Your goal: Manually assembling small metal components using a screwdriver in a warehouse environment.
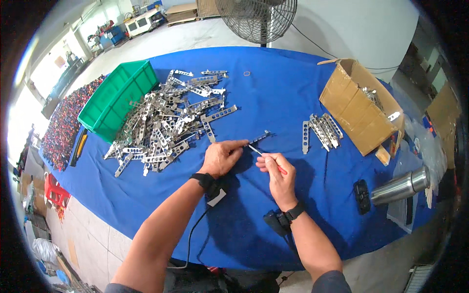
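My left hand has its index finger stretched to the near end of a slim perforated metal bracket on the blue cloth, its other fingers curled in. The bracket's far end sticks out past the fingertip. In my right hand is a screwdriver-like tool with a thin pale shaft and a red handle, mostly hidden by the fingers. Its tip meets the bracket beside my left fingertip. A large heap of similar metal brackets lies to the left. A small row of brackets lies to the right.
A tilted green crate stands behind the heap, with a cutter knife beside it. On the right are an open cardboard box, a steel flask and a black case. A fan stands beyond the table.
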A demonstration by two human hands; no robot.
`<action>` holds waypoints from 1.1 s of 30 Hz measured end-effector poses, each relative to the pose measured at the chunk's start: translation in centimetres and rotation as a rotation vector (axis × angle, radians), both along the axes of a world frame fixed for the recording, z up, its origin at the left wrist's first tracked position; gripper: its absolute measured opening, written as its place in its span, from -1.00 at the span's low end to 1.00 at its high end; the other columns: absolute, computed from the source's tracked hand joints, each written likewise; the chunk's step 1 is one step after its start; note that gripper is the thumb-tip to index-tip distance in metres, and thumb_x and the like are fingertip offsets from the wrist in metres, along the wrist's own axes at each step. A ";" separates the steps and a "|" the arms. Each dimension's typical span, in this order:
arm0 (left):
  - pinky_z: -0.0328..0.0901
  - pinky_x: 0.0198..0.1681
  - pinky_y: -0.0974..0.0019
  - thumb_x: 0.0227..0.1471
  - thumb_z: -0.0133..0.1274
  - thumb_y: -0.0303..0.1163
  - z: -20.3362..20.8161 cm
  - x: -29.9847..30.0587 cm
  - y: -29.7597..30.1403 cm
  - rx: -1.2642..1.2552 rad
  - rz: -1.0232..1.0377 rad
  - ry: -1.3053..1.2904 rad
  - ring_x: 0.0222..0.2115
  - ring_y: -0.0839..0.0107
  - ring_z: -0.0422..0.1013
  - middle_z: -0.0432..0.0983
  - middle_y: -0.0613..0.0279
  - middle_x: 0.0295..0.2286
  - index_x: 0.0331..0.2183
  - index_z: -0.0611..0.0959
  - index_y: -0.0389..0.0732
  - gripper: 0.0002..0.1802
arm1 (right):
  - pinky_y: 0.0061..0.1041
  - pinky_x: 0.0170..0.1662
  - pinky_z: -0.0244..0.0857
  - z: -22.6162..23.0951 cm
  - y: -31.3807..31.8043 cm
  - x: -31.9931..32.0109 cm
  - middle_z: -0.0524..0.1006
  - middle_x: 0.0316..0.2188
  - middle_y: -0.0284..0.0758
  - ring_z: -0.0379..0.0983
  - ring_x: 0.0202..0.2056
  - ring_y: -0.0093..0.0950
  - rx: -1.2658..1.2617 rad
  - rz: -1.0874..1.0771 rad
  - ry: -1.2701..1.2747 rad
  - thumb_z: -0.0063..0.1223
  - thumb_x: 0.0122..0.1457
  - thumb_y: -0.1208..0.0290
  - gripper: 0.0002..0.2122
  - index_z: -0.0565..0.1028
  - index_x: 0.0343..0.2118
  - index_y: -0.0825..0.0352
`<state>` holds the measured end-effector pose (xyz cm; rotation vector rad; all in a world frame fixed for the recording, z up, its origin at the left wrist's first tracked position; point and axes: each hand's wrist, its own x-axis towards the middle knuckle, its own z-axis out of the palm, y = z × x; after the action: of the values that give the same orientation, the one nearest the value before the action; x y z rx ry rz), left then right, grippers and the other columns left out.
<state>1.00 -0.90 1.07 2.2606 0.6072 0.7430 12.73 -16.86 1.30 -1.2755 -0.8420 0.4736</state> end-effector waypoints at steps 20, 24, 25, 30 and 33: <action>0.42 -0.25 0.20 0.04 0.10 -0.26 0.3 -0.2 1.4 0.111 -0.015 0.248 -0.37 0.12 0.55 0.63 0.06 -0.37 -0.15 0.71 -0.07 -0.69 | -0.62 -0.59 0.19 2.0 -2.9 8.4 0.42 -0.68 -0.41 0.32 -0.68 -0.63 -0.051 -0.346 0.084 -0.05 0.24 0.38 -0.80 0.49 -0.50 0.32; 0.43 -0.20 0.10 0.07 0.02 -0.33 2.3 1.5 5.1 0.086 0.105 0.286 -0.29 0.00 0.54 0.62 -0.05 -0.29 -0.16 0.69 -0.13 -0.70 | -0.62 -0.60 0.09 1.5 -4.4 11.1 0.35 -0.70 -0.46 0.23 -0.66 -0.67 -0.026 -0.640 -0.379 -0.11 0.27 0.37 -0.77 0.45 -0.52 0.30; 0.44 -0.21 0.07 0.08 -0.01 -0.35 2.7 1.6 6.3 0.189 0.201 0.286 -0.29 -0.03 0.54 0.62 -0.06 -0.29 -0.16 0.69 -0.13 -0.70 | -0.62 -0.60 0.09 1.7 -4.4 10.7 0.35 -0.70 -0.46 0.23 -0.66 -0.67 -0.025 -0.654 -0.375 -0.11 0.27 0.37 -0.77 0.45 -0.52 0.30; 0.42 -0.11 0.03 -0.05 -0.01 -0.43 3.7 1.9 9.1 0.506 0.304 0.628 -0.18 -0.03 0.50 0.53 -0.09 -0.22 -0.41 0.68 -0.27 -0.80 | -0.65 -0.60 0.14 1.2 -2.0 6.6 0.37 -0.68 -0.46 0.26 -0.66 -0.69 0.098 -0.303 0.187 -0.10 0.27 0.38 -0.78 0.46 -0.51 0.28; 0.41 -0.08 0.03 -0.09 0.03 -0.46 3.2 2.8 8.9 0.564 0.331 0.664 -0.14 -0.01 0.47 0.52 -0.08 -0.18 -0.38 0.69 -0.28 -0.80 | -0.65 -0.59 0.19 0.0 -1.8 6.3 0.39 -0.68 -0.48 0.30 -0.63 -0.69 0.016 -0.209 0.176 -0.08 0.27 0.35 -0.78 0.47 -0.51 0.27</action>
<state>3.83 8.03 4.31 2.9971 1.2270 0.3061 19.00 -18.63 1.33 -1.2714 -0.5573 0.4045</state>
